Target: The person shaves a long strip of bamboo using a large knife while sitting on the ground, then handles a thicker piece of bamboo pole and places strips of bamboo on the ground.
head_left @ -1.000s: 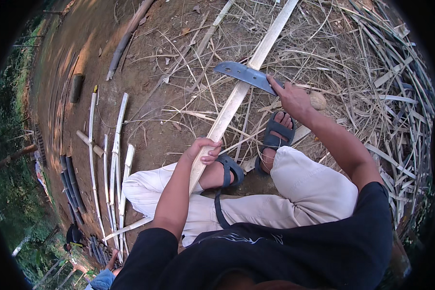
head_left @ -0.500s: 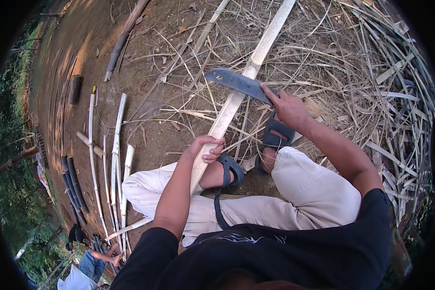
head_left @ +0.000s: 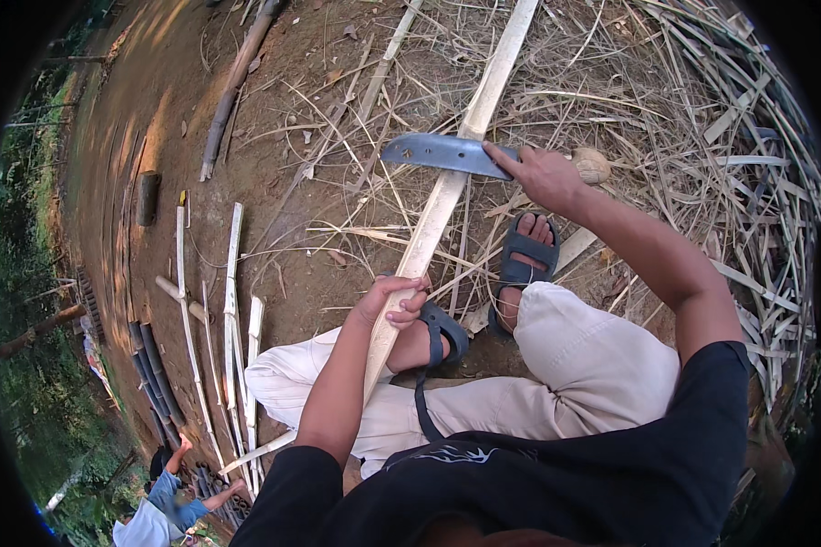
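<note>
A long pale split bamboo strip (head_left: pixel 429 223) slants from my lap up past the top of the view. My left hand (head_left: pixel 397 299) is wrapped round its lower part, just above my shin. Across the strip lies the broad dark blade of a machete (head_left: pixel 447 155), its tip pointing left. My right hand (head_left: pixel 545 175) grips the machete at its right end, the index finger stretched along the blade. The fingers hide the handle, apart from a pale round end (head_left: pixel 591 166) that seems to show beyond the hand; I cannot tell whether it belongs to the machete.
Thin shavings (head_left: pixel 602 109) litter the ground ahead and to the right. Several split bamboo strips (head_left: pixel 232 301) lie at left, near dark bamboo poles (head_left: pixel 155 374). A dark pole (head_left: pixel 237 87) lies at the upper left. Another person (head_left: pixel 169 501) sits at the lower left.
The machete has turned a little, its blade now lying flatter and nearer level across the strip. Both hands keep their grips. The whole view has shifted slightly.
</note>
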`<state>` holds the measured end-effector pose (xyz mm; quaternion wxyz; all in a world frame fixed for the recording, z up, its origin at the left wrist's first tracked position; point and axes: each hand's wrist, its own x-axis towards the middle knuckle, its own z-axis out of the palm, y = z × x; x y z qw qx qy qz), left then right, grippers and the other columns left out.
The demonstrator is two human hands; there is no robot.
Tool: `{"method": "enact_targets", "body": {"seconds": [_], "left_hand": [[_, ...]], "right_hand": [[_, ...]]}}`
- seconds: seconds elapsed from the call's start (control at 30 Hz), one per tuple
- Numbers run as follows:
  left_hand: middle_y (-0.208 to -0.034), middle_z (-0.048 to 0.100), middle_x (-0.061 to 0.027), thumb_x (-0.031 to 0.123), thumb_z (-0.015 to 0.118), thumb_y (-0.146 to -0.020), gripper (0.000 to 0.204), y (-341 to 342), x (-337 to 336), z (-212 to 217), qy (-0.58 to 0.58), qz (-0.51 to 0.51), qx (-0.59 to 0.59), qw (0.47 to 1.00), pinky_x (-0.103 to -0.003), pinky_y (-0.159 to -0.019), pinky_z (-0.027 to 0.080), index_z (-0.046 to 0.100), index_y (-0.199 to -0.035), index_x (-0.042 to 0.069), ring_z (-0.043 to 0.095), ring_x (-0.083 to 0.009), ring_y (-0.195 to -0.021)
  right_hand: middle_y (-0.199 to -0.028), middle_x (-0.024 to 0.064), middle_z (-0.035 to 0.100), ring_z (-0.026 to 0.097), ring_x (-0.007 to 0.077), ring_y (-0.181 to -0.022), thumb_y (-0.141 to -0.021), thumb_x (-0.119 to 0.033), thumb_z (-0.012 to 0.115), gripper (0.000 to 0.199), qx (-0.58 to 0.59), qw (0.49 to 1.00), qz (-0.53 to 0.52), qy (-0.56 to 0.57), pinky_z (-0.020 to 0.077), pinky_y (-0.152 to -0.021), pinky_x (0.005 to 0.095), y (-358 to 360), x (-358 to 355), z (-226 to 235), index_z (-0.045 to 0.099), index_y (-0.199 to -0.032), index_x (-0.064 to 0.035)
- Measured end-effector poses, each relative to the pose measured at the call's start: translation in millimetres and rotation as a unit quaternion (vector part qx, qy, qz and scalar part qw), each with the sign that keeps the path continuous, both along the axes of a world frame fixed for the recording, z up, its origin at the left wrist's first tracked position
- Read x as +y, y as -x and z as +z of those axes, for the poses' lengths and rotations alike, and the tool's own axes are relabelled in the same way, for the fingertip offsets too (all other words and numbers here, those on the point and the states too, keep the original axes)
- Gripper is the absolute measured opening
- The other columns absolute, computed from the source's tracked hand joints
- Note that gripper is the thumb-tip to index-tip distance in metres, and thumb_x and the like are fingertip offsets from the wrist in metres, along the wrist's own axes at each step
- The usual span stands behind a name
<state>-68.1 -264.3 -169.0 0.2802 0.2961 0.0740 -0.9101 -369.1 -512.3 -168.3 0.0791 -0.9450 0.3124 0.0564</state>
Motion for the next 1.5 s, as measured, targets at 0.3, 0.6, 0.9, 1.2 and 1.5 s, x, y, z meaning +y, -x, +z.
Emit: {"method": "enact_targets", "body": {"seconds": [0.3,0.6,0.9,1.2,1.5], "left_hand": [[-0.062,0.036,0.0008,0.029,0.047,-0.104,0.019,8.2,23.4,74.3,0.006,-0.085,-0.090,0.992,-0.023,-0.037,0.024,0.046,-0.101,0.010,0.031,-0.0055,-0.039],[-0.063,0.038,0.0004,0.027,0.052,-0.103,0.020,-29.0,92.4,77.5,-0.066,-0.029,-0.051,0.996,-0.024,-0.036,0.024,0.046,-0.100,0.008,0.034,-0.0063,-0.039],[-0.066,0.039,0.0001,0.028,0.056,-0.102,0.026,-36.6,178.0,121.5,-0.122,-0.007,-0.040,0.992,-0.022,-0.037,0.025,0.048,-0.101,0.004,0.033,-0.0057,-0.042],[-0.067,0.039,-0.0003,0.037,0.052,-0.104,0.032,-18.8,151.1,55.0,-0.078,0.005,-0.025,0.997,-0.021,-0.038,0.027,0.048,-0.101,0.005,0.034,-0.0062,-0.042],[-0.063,0.052,-0.0134,0.046,0.042,-0.105,0.042,1.0,51.9,12.4,-0.027,0.002,-0.022,0.999,-0.025,-0.030,0.030,0.050,-0.103,0.004,0.036,-0.0127,-0.034]], "right_hand": [[-0.086,0.0132,0.069,0.071,0.0275,-0.073,-0.096,-0.003,0.048,0.063,0.078,0.976,-0.191,0.072,0.0580,-0.059,0.0412,52.4,-122.3,17.1,0.034,-0.154,-0.0211],[-0.086,0.0135,0.059,0.067,0.0292,-0.072,-0.095,-0.009,0.052,0.066,-0.042,0.997,0.063,0.027,0.0557,-0.059,0.0422,-0.8,-20.4,7.9,0.033,-0.155,-0.0302],[-0.091,0.0196,0.070,0.071,0.0363,-0.084,-0.095,-0.008,0.046,0.052,0.021,0.943,-0.332,0.029,0.0567,-0.074,0.0509,78.1,-145.7,-28.3,0.044,-0.146,-0.0124],[-0.095,0.0133,0.061,0.068,0.0291,-0.076,-0.089,-0.011,0.057,0.078,-0.007,0.991,0.065,-0.115,0.0556,-0.061,0.0406,6.1,70.9,36.3,0.025,-0.158,-0.0288],[-0.093,0.0149,0.061,0.068,0.0297,-0.080,-0.093,-0.012,0.054,0.070,0.004,0.999,-0.007,-0.040,0.0559,-0.063,0.0417,3.1,36.1,9.8,0.029,-0.157,-0.0280]]}}
